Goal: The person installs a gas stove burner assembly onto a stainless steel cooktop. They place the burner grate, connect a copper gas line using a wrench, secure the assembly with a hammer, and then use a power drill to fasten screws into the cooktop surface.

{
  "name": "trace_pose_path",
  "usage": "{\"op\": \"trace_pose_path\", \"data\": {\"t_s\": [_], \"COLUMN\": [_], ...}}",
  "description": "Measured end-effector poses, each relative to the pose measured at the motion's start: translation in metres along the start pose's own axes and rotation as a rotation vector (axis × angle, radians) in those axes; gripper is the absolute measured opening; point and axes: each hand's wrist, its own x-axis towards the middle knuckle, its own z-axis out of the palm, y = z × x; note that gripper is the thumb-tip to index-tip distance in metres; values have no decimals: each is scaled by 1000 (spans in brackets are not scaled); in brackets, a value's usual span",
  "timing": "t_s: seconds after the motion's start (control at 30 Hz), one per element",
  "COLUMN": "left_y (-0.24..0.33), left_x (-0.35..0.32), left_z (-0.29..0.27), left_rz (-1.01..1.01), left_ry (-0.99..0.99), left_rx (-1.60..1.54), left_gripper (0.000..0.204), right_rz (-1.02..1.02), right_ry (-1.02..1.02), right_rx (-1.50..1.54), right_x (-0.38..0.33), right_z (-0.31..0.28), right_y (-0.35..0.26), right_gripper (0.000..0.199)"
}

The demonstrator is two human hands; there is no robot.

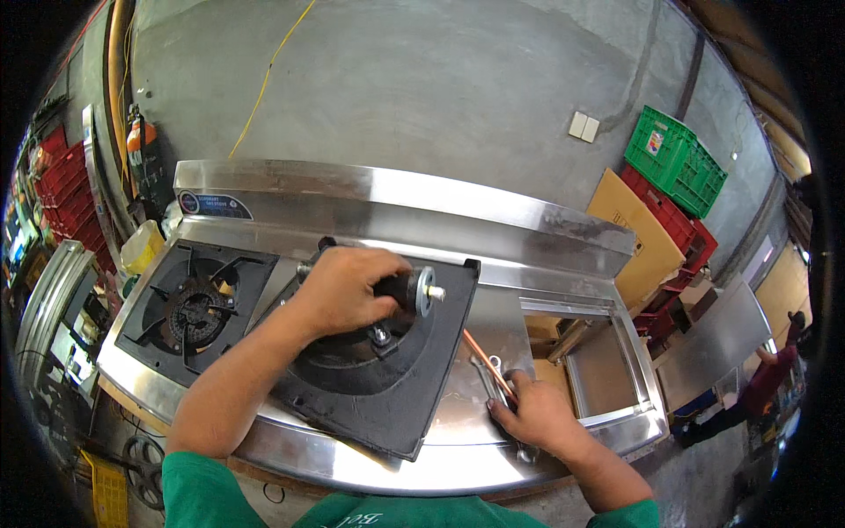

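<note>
At centre of the head view: a stainless-steel stove body [493,308] with two burner bays, seen from above.

Left hand [345,289]: fingers closed around a black burner fitting [407,287], which ends in a bluish metal disc and a short stub.

Fitting axis: roughly level, stub pointing to 3 o'clock, away from the palm; it sits just above the middle of the black burner plate [387,370].

Burner plate: square, lying tilted across the stove top, its near corner at 6 o'clock overhanging the front edge.

Right hand [537,412]: at 4 o'clock from the fitting, fingers curled down onto a metal spanner [493,387] lying flat on the steel; whether it is fully gripped cannot be told.

Copper tube [484,356]: thin, running from 11 to 5 o'clock, just beside the spanner and touching the right fingertips.

Nearer hand: the left holds the fitting; the right is well apart from it.

Left bay: a fitted cast burner [198,308] at 9 o'clock.

Right bay: an open rectangular opening [598,370] at 3 o'clock.

Background: grey wall, green crates [678,163], cardboard.
</note>
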Motion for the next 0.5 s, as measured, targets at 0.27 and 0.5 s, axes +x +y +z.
{"op": "trace_pose_path", "data": {"t_s": [0.27, 0.5], "left_y": [14, 29], "left_x": [-3, 1], "left_z": [19, 8], "left_rz": [69, 28], "left_ry": [-211, -301], "left_rx": [141, 83], "left_gripper": [38, 54], "right_rz": [1, -32], "right_ry": [78, 14], "right_rx": [266, 93], "right_x": [1, -10], "right_z": [-8, -34], "right_y": [15, 42], "right_gripper": [48, 28]}}
